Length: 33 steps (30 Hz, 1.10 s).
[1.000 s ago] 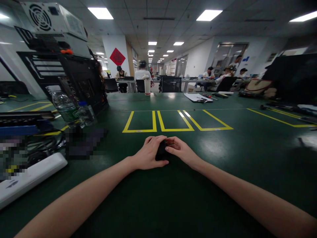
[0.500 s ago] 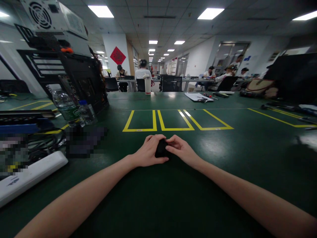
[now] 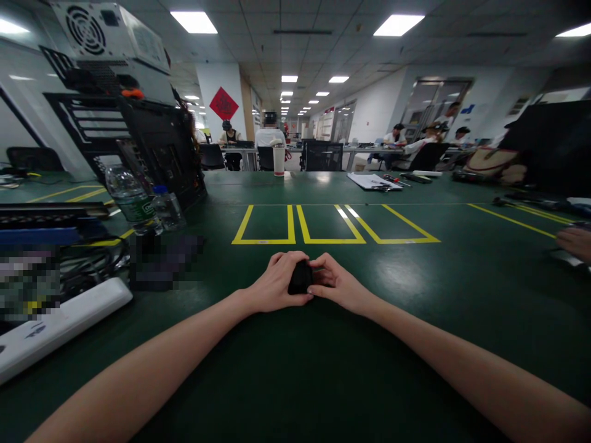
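Observation:
A small, dark, blocky black object [image 3: 300,278] rests at the middle of the green table [image 3: 305,369]; its exact kind I cannot make out. Curved around its left side is my left hand [image 3: 276,283], fingers over the far top and thumb along the near edge. My right hand [image 3: 338,283] meets it from the right, thumb tip at the near right corner and index fingertip at the far right one. The other fingers of that hand are bent behind the thumb. Part of the object is hidden under my left fingers.
Beyond my hands lie yellow tape outlines [image 3: 330,241]. To the left are a white power strip [image 3: 92,317], water bottles [image 3: 168,209] and a black computer case [image 3: 157,141]. A clipboard [image 3: 372,181] and white cup [image 3: 279,161] stand farther back. Another person's hand [image 3: 576,242] is at right.
My right thumb has slid down toward the near corner of the black object, and the right fingers have opened slightly. Another person's hand has entered at the right edge.

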### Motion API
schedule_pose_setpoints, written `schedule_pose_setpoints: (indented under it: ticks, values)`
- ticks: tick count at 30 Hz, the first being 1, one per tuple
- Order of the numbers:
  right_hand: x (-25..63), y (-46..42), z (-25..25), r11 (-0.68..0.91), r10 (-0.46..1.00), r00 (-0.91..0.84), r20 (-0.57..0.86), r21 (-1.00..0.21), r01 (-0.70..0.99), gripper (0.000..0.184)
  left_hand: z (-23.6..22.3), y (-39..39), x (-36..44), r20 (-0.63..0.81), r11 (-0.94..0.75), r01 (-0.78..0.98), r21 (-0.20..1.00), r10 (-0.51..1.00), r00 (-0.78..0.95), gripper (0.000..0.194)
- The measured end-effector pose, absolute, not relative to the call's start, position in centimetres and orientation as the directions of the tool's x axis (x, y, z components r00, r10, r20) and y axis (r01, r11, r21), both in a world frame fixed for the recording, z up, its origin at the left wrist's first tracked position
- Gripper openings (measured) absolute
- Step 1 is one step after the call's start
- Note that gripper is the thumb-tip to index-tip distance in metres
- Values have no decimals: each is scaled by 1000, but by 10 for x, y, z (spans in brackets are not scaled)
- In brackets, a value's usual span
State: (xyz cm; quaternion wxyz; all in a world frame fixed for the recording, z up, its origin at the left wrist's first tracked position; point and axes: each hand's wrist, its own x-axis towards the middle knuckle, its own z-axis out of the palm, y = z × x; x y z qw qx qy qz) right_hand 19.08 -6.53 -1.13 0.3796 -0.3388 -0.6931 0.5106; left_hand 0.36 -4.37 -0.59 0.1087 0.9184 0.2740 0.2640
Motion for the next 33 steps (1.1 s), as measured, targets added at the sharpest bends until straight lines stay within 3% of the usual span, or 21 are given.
schedule_pose_setpoints:
  ticks: [6, 19, 24, 33]
  values:
    - [187, -61, -14, 272, 877, -422, 230, -962, 41, 17, -4, -44, 4, 419, -826, 451, 338, 561, 714, 64]
    - [190, -64, -10, 238, 855, -489, 171, -968, 78, 34, -4, -45, 3, 421, -825, 446, 346, 562, 712, 60]
    - [186, -62, -11, 262, 884, -415, 215, -963, 61, 17, -3, -45, 3, 412, -824, 445, 350, 562, 717, 60]
    - [189, -61, -11, 240, 871, -464, 158, -963, 123, 22, -3, -44, 3, 413, -828, 436, 352, 556, 721, 60]
